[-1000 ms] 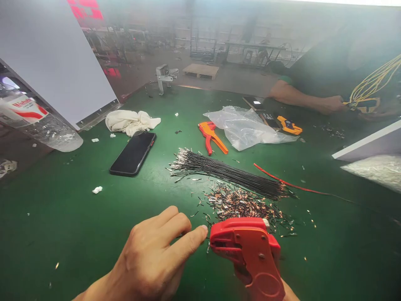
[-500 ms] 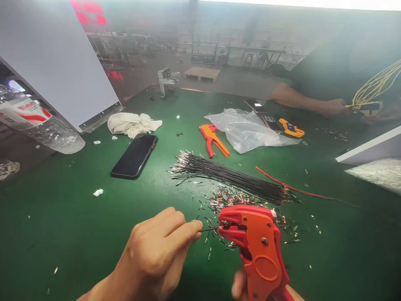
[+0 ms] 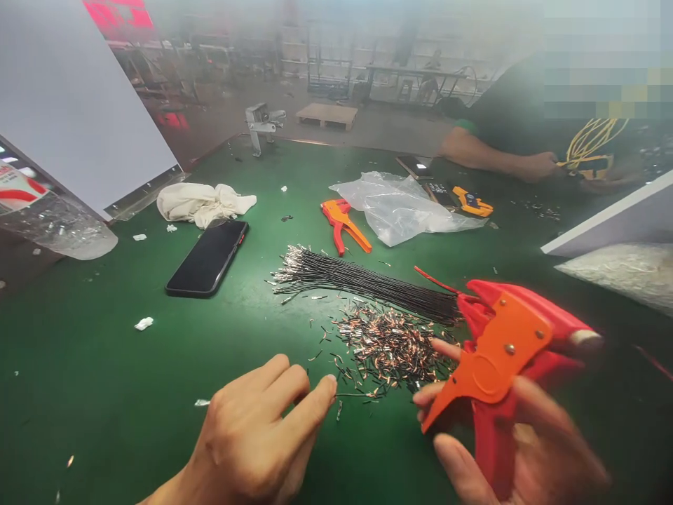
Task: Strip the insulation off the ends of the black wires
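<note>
In the head view my left hand (image 3: 260,421) is closed at the lower middle, pinching a thin black wire (image 3: 353,395) that sticks out to the right of the fingertips. My right hand (image 3: 552,438) is wrapped loosely round an orange and red wire stripper (image 3: 507,361), which is raised and slightly blurred, its jaws apart from that wire. Beyond the hands lies a bundle of black wires (image 3: 368,280), with silvery terminals at its left end. The stripper's head covers the bundle's right end. Just in front is a pile of wire scraps (image 3: 392,344).
A second wire stripper (image 3: 344,223) lies beside a clear plastic bag (image 3: 394,203). To the left are a phone (image 3: 207,259), a white cloth (image 3: 202,202) and a plastic bottle (image 3: 63,221). Across the table, a co-worker's hand (image 3: 539,167) holds a yellow tool near yellow wires.
The wire stripper has come off the wire and swung up to the right, turning in my right hand. My left hand keeps its pinch, and the view has shifted slightly.
</note>
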`<action>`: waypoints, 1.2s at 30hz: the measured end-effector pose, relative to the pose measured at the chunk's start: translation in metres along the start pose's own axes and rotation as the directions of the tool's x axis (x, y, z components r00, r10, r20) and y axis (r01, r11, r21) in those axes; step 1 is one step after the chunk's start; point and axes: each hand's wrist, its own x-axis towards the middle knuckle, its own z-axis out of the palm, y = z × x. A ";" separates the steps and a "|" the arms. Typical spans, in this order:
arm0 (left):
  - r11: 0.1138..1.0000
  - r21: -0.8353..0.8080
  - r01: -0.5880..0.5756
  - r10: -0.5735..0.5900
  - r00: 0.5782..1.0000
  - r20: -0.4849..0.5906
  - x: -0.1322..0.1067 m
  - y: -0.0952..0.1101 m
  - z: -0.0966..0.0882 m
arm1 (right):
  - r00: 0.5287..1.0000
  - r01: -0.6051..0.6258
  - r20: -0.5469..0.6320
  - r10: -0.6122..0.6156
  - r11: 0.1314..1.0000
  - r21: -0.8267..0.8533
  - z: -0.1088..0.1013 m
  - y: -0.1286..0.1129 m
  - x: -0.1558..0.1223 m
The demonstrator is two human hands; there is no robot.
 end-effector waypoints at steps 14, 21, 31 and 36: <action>0.993 0.000 -0.122 0.122 0.991 -0.059 0.002 0.021 0.009 | 0.996 0.078 0.056 -0.074 0.994 -0.070 0.046 0.003 -0.010; 0.985 -0.011 -0.171 0.169 0.979 -0.116 0.000 0.020 0.024 | 0.982 0.184 0.096 -0.159 0.907 -0.380 0.041 0.004 -0.007; 0.979 0.035 -0.200 0.197 0.976 0.091 0.000 0.023 0.011 | 0.989 0.115 -0.023 -0.148 0.847 -0.518 0.042 0.006 -0.002; 0.995 0.044 -0.090 0.089 0.995 0.037 -0.004 0.017 0.008 | 0.975 0.092 -0.132 -0.178 0.869 -0.486 0.023 0.019 0.007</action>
